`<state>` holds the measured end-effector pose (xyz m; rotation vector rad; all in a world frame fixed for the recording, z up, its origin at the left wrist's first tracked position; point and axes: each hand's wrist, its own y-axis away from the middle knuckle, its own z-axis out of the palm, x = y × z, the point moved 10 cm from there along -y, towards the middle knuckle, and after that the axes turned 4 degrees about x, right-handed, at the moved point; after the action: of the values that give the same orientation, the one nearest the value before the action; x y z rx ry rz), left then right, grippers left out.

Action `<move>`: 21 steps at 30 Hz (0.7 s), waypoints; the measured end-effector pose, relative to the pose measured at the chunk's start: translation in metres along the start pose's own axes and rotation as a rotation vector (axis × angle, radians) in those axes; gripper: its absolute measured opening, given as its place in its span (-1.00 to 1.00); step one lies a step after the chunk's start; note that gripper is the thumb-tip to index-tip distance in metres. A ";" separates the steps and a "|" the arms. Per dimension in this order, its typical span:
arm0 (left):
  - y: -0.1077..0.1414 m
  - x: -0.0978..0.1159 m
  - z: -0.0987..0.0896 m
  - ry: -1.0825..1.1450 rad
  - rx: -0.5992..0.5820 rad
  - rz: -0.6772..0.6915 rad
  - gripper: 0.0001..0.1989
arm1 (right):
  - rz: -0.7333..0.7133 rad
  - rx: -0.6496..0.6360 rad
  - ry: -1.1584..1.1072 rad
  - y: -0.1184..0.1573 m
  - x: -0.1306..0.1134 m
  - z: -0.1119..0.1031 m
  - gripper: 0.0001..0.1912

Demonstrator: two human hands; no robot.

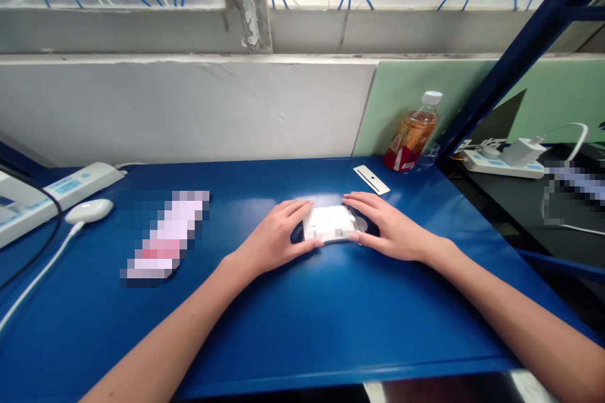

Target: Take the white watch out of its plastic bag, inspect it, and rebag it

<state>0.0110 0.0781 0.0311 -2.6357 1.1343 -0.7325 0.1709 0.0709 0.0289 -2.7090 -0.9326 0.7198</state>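
A small white packet (329, 223) in clear, shiny wrapping lies at the middle of the desk. My left hand (276, 234) grips its left end, thumb at the near edge and fingers at the far edge. At the other end, my right hand (388, 225) holds the packet the same way, its thumb by the near right corner. A bit of clear film with a round tab (362, 224) sticks out toward my right palm. Small print on the packet is too fine to read.
Behind my right hand lie a white card with a dark slot (372, 179) and a drink bottle (413, 133). To the left are a blurred-out pinkish object (170, 233), a white charger (89, 211) with its cable, and a power strip (85, 179). A blue post (510, 69) rises at right.
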 end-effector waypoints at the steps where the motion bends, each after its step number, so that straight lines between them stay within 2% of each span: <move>1: 0.000 -0.002 0.001 -0.004 -0.013 -0.016 -0.30 | -0.009 -0.022 0.007 0.000 -0.001 0.002 -0.32; 8: 0.001 -0.017 0.008 -0.026 -0.124 -0.132 -0.20 | 0.027 -0.029 -0.007 0.000 0.002 0.004 -0.32; 12: 0.002 -0.018 0.009 -0.035 -0.134 -0.150 -0.21 | 0.015 0.014 0.019 -0.001 -0.002 0.000 -0.42; 18: 0.003 -0.019 0.011 -0.035 -0.126 -0.153 -0.20 | 0.129 0.080 0.058 -0.003 -0.001 -0.002 -0.56; 21: 0.002 -0.020 0.011 -0.024 -0.120 -0.159 -0.22 | 0.125 0.079 0.067 -0.004 -0.003 0.001 -0.60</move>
<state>0.0037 0.0901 0.0133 -2.8536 0.9999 -0.6775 0.1662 0.0722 0.0306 -2.7219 -0.7098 0.6682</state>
